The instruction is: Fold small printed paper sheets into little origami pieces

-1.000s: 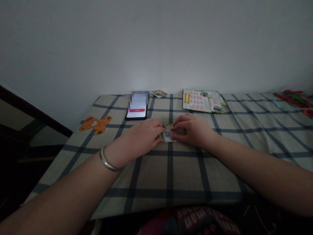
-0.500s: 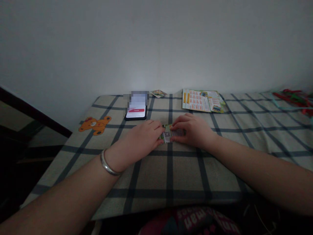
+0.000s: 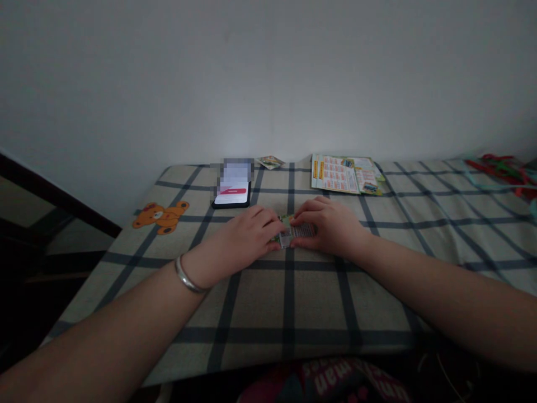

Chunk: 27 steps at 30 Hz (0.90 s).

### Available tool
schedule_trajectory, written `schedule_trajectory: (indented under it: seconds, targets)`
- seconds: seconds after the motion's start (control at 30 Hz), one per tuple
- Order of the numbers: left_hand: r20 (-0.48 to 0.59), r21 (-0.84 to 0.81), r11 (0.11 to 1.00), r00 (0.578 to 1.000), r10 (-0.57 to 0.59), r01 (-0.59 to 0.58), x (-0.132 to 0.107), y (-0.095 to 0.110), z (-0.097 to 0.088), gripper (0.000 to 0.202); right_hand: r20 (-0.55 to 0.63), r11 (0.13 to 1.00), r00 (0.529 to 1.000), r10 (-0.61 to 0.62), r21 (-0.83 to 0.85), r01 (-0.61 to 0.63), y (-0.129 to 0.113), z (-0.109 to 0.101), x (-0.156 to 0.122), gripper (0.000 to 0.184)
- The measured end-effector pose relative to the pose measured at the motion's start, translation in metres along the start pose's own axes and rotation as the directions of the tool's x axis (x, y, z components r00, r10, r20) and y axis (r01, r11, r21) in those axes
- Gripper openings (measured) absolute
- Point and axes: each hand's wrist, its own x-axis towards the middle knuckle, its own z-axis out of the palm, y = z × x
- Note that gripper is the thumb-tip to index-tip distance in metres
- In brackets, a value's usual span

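The left hand and right hand hold a small printed slip mid-desk, their slightly parted fingers hiding both its ends. Beyond lie a lit phone and leaflets; an orange bear picture is farther left.

A lit phone with a red bar on its screen lies just beyond the left hand; farther out past that hand, a small printed card sits near the pale wall. A flat orange bear is to the left of the same hand. Beyond the right hand are printed leaflets, overlapping. Well to that hand's right lie red and green items, too blurred to identify. Checked cloth spreads beneath everything; nearer than either hand, below its edge, shows pink lettered fabric.
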Motion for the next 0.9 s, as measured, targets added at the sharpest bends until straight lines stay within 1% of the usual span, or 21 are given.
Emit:
schedule_trajectory:
  seconds: [0.1, 0.27, 0.37, 0.43, 0.5, 0.57, 0.67, 0.77, 0.9]
  targets:
    - [0.007, -0.026, 0.999, 1.0, 0.018, -0.018, 0.0, -0.001, -0.002, 0.023, 0.007, 1.0, 1.0, -0.015, -0.011, 0.015, 0.0, -0.001, 0.0, 0.033]
    - [-0.016, -0.058, 0.996, 0.998, 0.062, -0.063, -0.001, 0.001, -0.006, 0.017, -0.003, 0.999, 0.999, -0.033, -0.019, 0.033, -0.001, 0.001, 0.0, 0.032]
    - [-0.024, -0.089, 0.988, 0.991, 0.128, -0.129, 0.0, 0.004, -0.007, 0.017, -0.007, 0.999, 0.999, -0.035, -0.03, 0.035, -0.001, 0.003, -0.001, 0.031]
    - [-0.033, -0.122, 0.981, 0.988, 0.148, -0.151, 0.0, 0.005, -0.005, 0.019, -0.009, 0.998, 0.999, -0.04, -0.046, 0.039, 0.0, 0.003, -0.001, 0.03]
    - [-0.046, -0.162, 0.981, 0.994, 0.102, -0.108, 0.0, 0.004, -0.004, 0.02, -0.014, 0.997, 0.999, -0.047, -0.059, 0.046, 0.0, 0.004, -0.002, 0.03]
    - [-0.053, -0.197, 0.98, 0.999, 0.014, -0.024, 0.0, 0.002, -0.003, 0.021, -0.02, 0.997, 0.999, -0.048, -0.058, 0.046, 0.0, 0.003, -0.002, 0.03]
    - [-0.028, -0.225, 0.971, 0.996, -0.088, 0.079, -0.002, 0.0, -0.004, 0.024, -0.011, 0.998, 0.999, -0.04, -0.052, 0.04, -0.001, 0.0, -0.002, 0.03]
    - [0.008, -0.22, 0.967, 0.992, -0.127, 0.125, -0.003, 0.001, -0.008, 0.03, 0.009, 0.997, 0.999, -0.034, -0.064, 0.035, 0.0, -0.002, -0.003, 0.03]
    - [0.046, -0.185, 0.971, 0.989, -0.143, 0.149, -0.005, 0.001, -0.012, 0.046, 0.011, 0.997, 0.999, -0.033, -0.076, 0.034, 0.003, -0.003, -0.004, 0.028]
